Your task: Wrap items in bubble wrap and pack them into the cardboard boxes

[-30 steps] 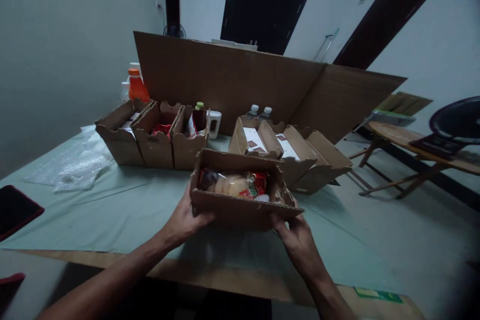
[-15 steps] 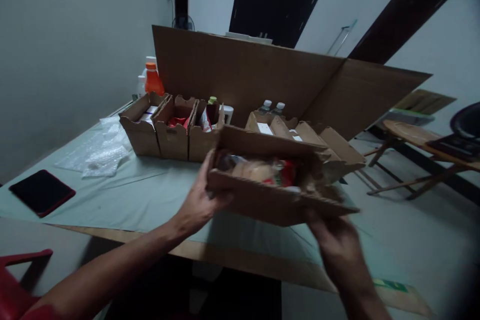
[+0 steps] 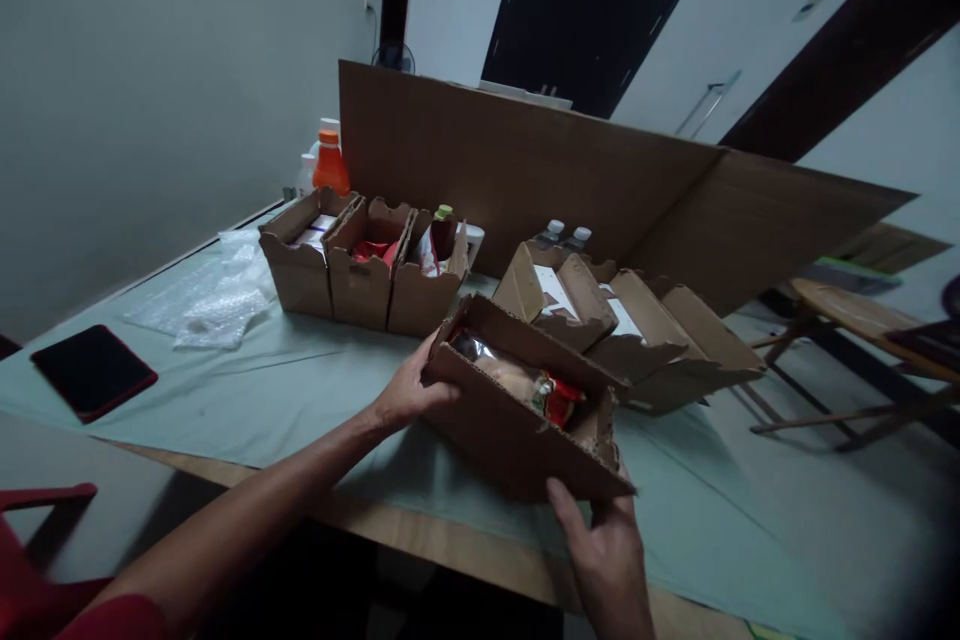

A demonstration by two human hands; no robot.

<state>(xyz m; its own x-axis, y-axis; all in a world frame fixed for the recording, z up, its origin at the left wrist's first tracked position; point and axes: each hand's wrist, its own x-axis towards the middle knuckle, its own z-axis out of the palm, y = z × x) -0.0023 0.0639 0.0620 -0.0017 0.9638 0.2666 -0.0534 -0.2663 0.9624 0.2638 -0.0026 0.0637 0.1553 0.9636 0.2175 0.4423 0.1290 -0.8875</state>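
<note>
Between my two hands is an open cardboard box (image 3: 510,425), tilted down toward the right over the front of the table. My left hand (image 3: 409,385) grips its left end, thumb on the near wall. At the lower right corner, my right hand (image 3: 604,545) holds it with the thumb on the near side and the other fingers partly hidden beneath. Inside lie a red packet (image 3: 561,402) and pale items in clear plastic wrap (image 3: 506,375). Whether the box's underside touches the table is hidden.
Several cardboard bins (image 3: 360,285) holding packets stand at the back left; more tilted boxes (image 3: 637,320) are at right. Bubble wrap (image 3: 217,300) and a black tablet (image 3: 94,372) lie left. Bottles (image 3: 330,165) and a tall cardboard panel (image 3: 525,150) stand behind. A red chair (image 3: 45,550) is lower left.
The held box has tipped further, its right end now lower and closer to me. My right hand has moved left and down with it. The view has shifted slightly.
</note>
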